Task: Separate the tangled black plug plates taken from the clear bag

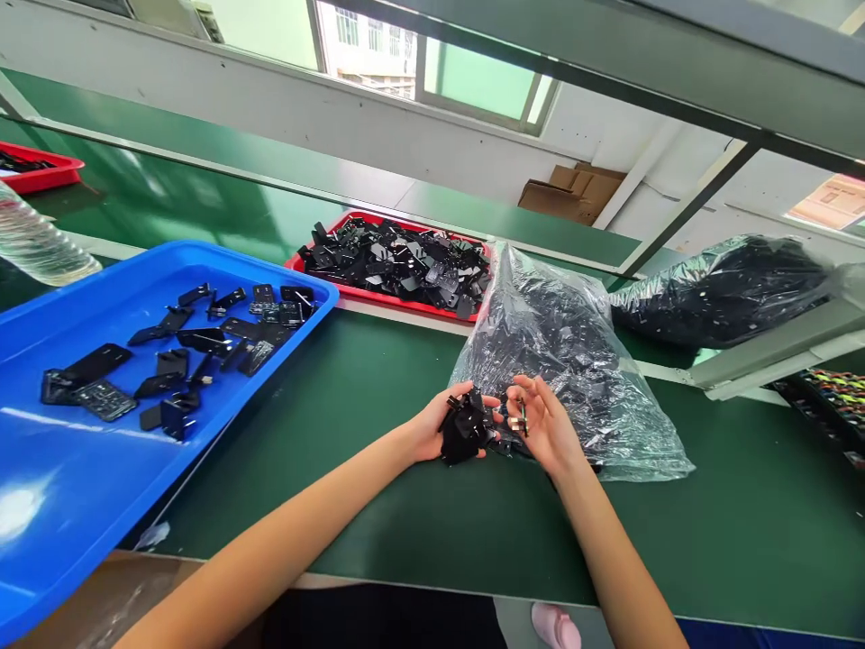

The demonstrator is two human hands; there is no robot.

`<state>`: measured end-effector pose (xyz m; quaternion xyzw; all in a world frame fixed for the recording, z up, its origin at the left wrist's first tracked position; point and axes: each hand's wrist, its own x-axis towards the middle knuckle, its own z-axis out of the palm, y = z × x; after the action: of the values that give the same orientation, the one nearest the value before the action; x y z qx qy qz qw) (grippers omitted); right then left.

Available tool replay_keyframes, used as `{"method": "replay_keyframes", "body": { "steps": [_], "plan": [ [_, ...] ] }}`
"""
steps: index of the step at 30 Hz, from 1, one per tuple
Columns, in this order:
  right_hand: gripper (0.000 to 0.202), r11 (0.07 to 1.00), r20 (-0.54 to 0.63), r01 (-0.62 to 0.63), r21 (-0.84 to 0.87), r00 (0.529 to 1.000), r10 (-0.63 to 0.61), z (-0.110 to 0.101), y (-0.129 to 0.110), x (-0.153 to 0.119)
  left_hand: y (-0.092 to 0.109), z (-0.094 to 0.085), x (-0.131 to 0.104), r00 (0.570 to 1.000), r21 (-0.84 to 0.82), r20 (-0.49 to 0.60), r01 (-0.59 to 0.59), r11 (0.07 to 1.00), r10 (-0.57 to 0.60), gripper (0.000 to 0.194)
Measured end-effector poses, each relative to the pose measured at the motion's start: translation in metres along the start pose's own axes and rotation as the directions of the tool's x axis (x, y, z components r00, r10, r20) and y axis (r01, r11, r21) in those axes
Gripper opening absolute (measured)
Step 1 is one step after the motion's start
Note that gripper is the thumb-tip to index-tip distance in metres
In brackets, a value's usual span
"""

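A clump of small black plastic parts [468, 427] fills my left hand [432, 427], whose fingers curl round it. Close beside it, my right hand [541, 422] has its fingers partly curled over a small part with a pale metal end [519, 422]; its exact kind is too small to make out. Right behind both hands lies a clear plastic bag [574, 361] full of similar black parts. A blue tray [270, 397] on the left holds several flat black plastic parts [104, 398], some tilted or overlapping.
Behind the hands, a red tray [351, 296] is heaped with black parts. Another filled plastic bag [730, 288] lies at the right, near a metal post [784, 347]. A clear ribbed bottle [40, 239] and a second red tray [60, 171] are at far left. The green table [405, 532] ends in front of me.
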<state>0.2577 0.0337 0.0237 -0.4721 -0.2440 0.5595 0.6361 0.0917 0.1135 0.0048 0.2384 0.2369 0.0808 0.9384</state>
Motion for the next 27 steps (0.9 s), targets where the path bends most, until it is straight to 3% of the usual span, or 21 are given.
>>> {"method": "replay_keyframes", "body": {
  "steps": [3, 7, 10, 13, 18, 22, 27],
  "plan": [
    [0.039, 0.959, 0.049, 0.068, -0.274, 0.997, -0.057, 0.004, 0.005, -0.002, 0.003, 0.000, -0.001, 0.997, 0.064, 0.013, 0.074, 0.995, -0.075, 0.045],
    [0.052, 0.715, 0.157, 0.207, -0.668, 0.978, -0.136, 0.007, 0.013, -0.005, 0.006, 0.001, -0.004, 0.990, 0.126, -0.017, 0.142, 0.982, -0.141, 0.044],
    [0.057, 0.556, 0.272, 0.338, -0.760, 0.941, -0.200, 0.011, 0.015, -0.009, 0.005, 0.002, -0.005, 0.991, 0.143, -0.049, 0.130, 0.981, -0.124, 0.041],
    [0.045, 0.473, 0.313, 0.400, -0.785, 0.915, -0.253, 0.014, 0.014, -0.011, 0.004, 0.002, -0.005, 0.994, 0.158, -0.034, 0.110, 0.981, -0.105, 0.040],
    [0.021, 0.536, 0.235, 0.347, -0.770, 0.934, -0.268, 0.011, 0.010, -0.011, 0.001, 0.002, -0.005, 0.996, 0.172, 0.002, 0.083, 0.982, -0.085, 0.041],
    [0.028, 0.674, 0.085, 0.222, -0.704, 0.969, -0.231, 0.007, 0.008, -0.011, -0.001, 0.002, -0.005, 0.996, 0.127, 0.009, 0.085, 0.988, -0.087, 0.038],
    [0.030, 0.822, 0.020, 0.102, -0.561, 0.994, -0.110, 0.002, 0.004, -0.011, 0.003, 0.004, -0.005, 0.997, 0.039, -0.037, 0.068, 0.997, -0.066, 0.026]
  ]
}}
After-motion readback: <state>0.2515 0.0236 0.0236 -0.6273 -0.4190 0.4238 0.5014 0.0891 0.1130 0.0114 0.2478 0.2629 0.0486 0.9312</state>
